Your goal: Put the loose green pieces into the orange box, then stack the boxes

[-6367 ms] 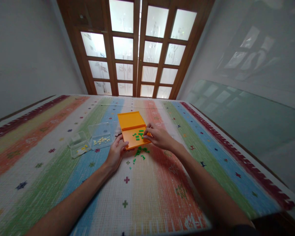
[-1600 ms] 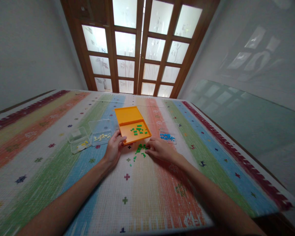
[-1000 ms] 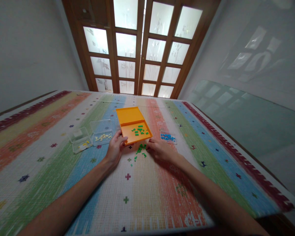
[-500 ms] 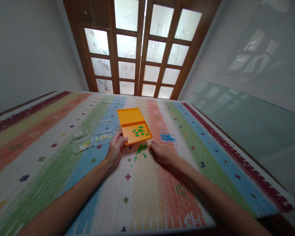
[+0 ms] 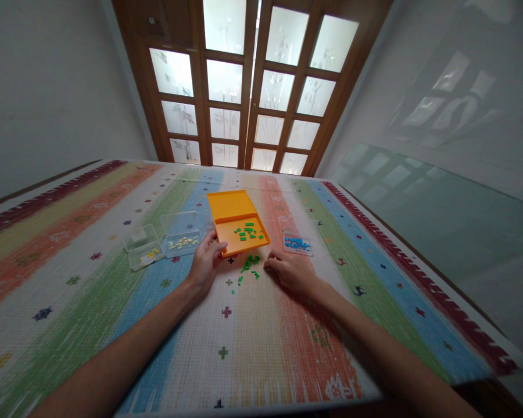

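My left hand [image 5: 206, 262] grips the left front corner of an orange hinged box [image 5: 226, 239], thumb over its rim. The lid [image 5: 232, 206] is folded back, and several small green bricks [image 5: 248, 230] lie inside the tray. In front of the box, a loose pile of green bricks [image 5: 249, 262] is spread on the tablecloth. To the right of that pile, my right hand [image 5: 287, 269] is closed with its fingertips pinched together near the cloth. Whatever sits between those fingertips is too small or hidden to make out.
Two clear plastic boxes stand left of the orange one: one with pale pieces [image 5: 182, 244], the other with yellow and white pieces [image 5: 144, 256]. A clear box of blue pieces [image 5: 298, 244] is at the right. A striped tablecloth [image 5: 261, 348] covers the table.
Almost nothing differs. My right hand's fingers have shifted very slightly, while my left hand and the orange box stay in place.
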`<state>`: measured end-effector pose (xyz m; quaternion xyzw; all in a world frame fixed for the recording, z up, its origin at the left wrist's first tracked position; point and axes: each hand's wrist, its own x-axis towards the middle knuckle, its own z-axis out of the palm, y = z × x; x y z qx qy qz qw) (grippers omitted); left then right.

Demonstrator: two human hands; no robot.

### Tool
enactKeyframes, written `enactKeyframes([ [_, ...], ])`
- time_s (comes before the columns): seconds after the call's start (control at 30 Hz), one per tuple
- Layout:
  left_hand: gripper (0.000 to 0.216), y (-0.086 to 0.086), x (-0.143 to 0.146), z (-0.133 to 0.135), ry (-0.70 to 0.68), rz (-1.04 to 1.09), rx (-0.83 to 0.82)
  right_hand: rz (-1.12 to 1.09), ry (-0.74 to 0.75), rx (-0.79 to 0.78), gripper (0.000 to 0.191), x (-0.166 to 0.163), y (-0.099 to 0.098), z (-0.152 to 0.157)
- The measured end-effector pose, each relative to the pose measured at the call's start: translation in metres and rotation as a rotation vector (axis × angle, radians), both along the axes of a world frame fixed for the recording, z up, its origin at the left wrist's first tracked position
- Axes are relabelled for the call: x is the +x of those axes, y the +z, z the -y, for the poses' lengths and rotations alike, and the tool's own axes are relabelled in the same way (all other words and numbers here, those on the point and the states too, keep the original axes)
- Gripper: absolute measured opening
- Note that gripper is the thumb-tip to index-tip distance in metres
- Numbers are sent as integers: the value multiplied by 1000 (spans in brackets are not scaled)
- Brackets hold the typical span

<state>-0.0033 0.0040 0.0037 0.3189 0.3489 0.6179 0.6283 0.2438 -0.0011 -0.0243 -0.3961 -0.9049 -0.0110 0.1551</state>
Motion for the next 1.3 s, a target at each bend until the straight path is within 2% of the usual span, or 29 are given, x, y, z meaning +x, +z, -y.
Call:
enactKeyframes([
  [0.23, 48, 1, 1, 1, 1, -16, 18, 36, -91, 47, 17, -8, -6, 0],
  [0.37, 48, -1, 0, 0, -7, -20, 27, -9, -74, 77, 17, -10, -5, 3],
  [0.53, 46, -3, 1, -1, -12, -41, 28, -157, 73, 142, 10, -15, 20, 6],
  [0.7, 47, -2, 3, 2, -52, -75, 24, -242, 101, 163, 15, -39, 58, -11],
  [0.8, 50, -3, 5, 5, -106, -87, 15, -203, 83, 122, 13, -58, 70, -27],
  [0.93, 50, -3, 7, 9, -144, -75, 1, -30, 13, 68, 19, -78, 76, -39],
  [1.07, 49, -2, 7, 11, -161, -55, 1, 91, 10, 34, 20, -85, 78, -38],
  [1.3, 44, -4, 6, 9, -156, -51, -23, 48, 30, -30, 21, -85, 80, -35],
])
